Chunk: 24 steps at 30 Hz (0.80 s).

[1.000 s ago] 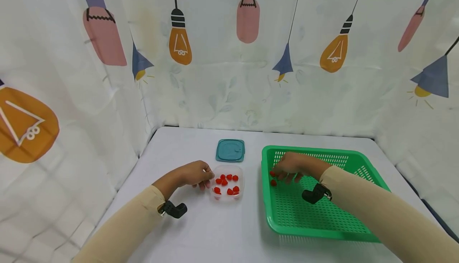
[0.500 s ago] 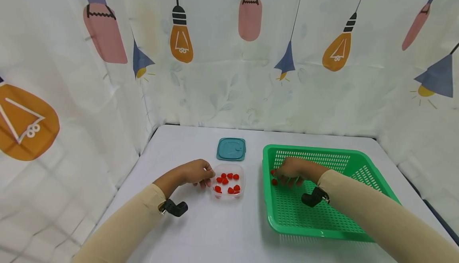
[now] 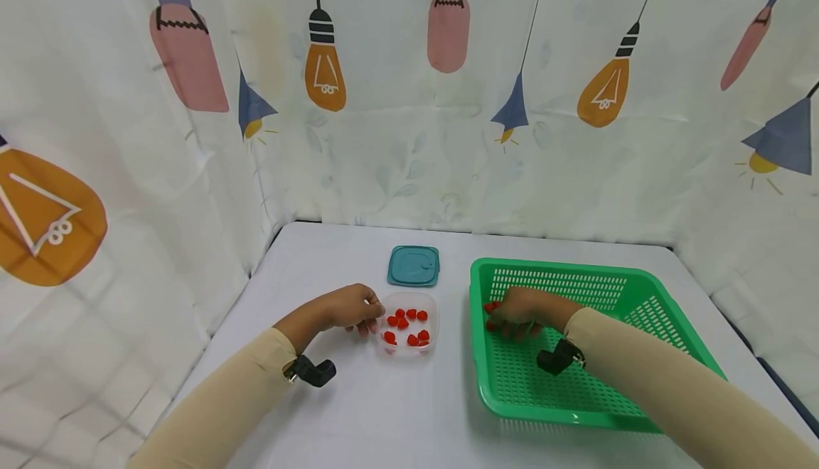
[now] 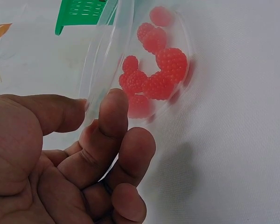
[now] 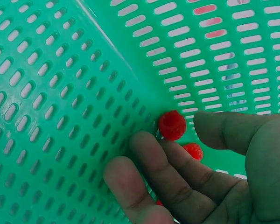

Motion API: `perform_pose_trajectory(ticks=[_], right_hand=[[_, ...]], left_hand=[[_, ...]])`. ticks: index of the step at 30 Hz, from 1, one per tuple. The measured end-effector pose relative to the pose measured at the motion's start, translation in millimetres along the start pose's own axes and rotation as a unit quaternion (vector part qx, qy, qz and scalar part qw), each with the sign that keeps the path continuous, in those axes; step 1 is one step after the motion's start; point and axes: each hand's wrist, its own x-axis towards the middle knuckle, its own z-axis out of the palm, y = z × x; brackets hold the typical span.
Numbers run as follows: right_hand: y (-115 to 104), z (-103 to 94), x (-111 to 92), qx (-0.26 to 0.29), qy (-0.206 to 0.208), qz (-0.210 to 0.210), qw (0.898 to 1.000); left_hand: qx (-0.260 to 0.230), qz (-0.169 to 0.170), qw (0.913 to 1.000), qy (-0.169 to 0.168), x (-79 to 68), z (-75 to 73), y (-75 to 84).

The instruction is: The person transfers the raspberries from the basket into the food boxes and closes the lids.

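Two hands at work, well apart, over a white-covered bench (image 3: pixel 448 412). Left hand (image 3: pixel 352 307) at the left side of a clear plastic container (image 3: pixel 409 298), thumb and forefinger pinching its rim. Several red raspberries (image 4: pixel 171 65) lie loose on the container's floor, some touching one another.

Right hand (image 3: pixel 520 305) down inside a green plastic basket (image 3: pixel 569 384), at the far left corner. Thumb and fingers stand apart around one raspberry (image 5: pixel 171 125); cannot tell whether a fingertip touches it. Second raspberry (image 5: pixel 193 150) just beside, part hidden behind the fingers; a sliver of red shows lower down.

Teal lid (image 3: pixel 414 266) flat on the bench, just beyond the container. Beige sleeves (image 3: pixel 224 401) on both arms, a black wrist camera (image 3: pixel 313 372) at each cuff. Pale curtain (image 3: pixel 390 163) behind, printed with hanging lamps and bulbs.
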Motion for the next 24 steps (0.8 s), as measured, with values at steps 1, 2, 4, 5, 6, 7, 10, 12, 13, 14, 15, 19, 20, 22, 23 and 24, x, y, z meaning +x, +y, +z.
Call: perform_pose_trajectory(ticks=[1, 2, 4, 5, 6, 7, 10, 12, 13, 14, 15, 19, 20, 22, 23, 24], right_hand=[[0.0, 0.5, 0.2, -0.001, 0.001, 0.0, 1.0], [-0.1, 1.0, 0.3, -0.001, 0.001, 0.0, 1.0], [-0.6, 1.7, 0.6, -0.003, 0.002, 0.0, 1.0], [-0.9, 2.1, 0.9, -0.005, 0.003, 0.001, 1.0], [-1.3, 2.4, 1.2, -0.004, 0.003, 0.002, 1.0], [-1.7, 2.7, 1.4, -0.009, 0.003, 0.002, 1.0], [-3.4, 3.5, 1.7, -0.017, 0.004, 0.003, 1.0], [-4.2, 4.3, 2.0, -0.023, 0.006, 0.003, 1.0], [-4.4, 4.7, 2.0, -0.027, 0.009, 0.002, 1.0], [-4.7, 5.0, 1.7, -0.028, 0.011, 0.004, 1.0], [-4.6, 5.3, 1.6, -0.03, 0.013, 0.003, 0.999], [-5.1, 5.5, 0.0, -0.034, 0.017, 0.001, 0.999], [-5.3, 5.3, -0.5, -0.033, 0.017, 0.002, 0.999], [-5.6, 4.5, -1.3, -0.03, 0.017, 0.002, 0.999], [-5.5, 4.0, -1.6, -0.028, 0.018, 0.002, 0.999], [-5.2, 3.3, -1.7, -0.026, 0.019, 0.001, 0.999]], left_hand=[[0.0, 0.0, 1.0, 0.0, -0.1, 0.0, 0.1], [0.0, 0.0, 1.0, 0.0, -0.2, 0.0, 0.1], [0.001, 0.001, 1.0, 0.001, -0.4, 0.1, 0.0], [0.001, 0.001, 1.0, 0.001, -0.5, 0.1, -0.1], [0.0, 0.001, 1.0, 0.002, -0.6, 0.1, 0.0], [0.001, 0.002, 1.0, 0.002, -0.6, 0.1, -0.1], [0.0, 0.003, 1.0, 0.002, -0.5, 0.2, -0.5], [0.001, 0.003, 1.0, 0.003, -0.2, 0.3, -0.8], [0.001, 0.003, 1.0, 0.003, 0.1, 0.5, -1.0], [0.001, 0.003, 1.0, 0.003, 0.4, 0.6, -1.2], [0.001, 0.003, 1.0, 0.003, 0.4, 0.6, -1.2], [0.002, 0.005, 1.0, 0.004, 0.7, 0.8, -1.6], [0.002, 0.006, 1.0, 0.004, 0.6, 0.8, -1.7], [0.002, 0.006, 1.0, 0.003, 0.4, 0.7, -1.8], [0.002, 0.006, 1.0, 0.003, 0.2, 0.7, -2.0], [0.001, 0.006, 1.0, 0.004, 0.0, 0.6, -2.1]])
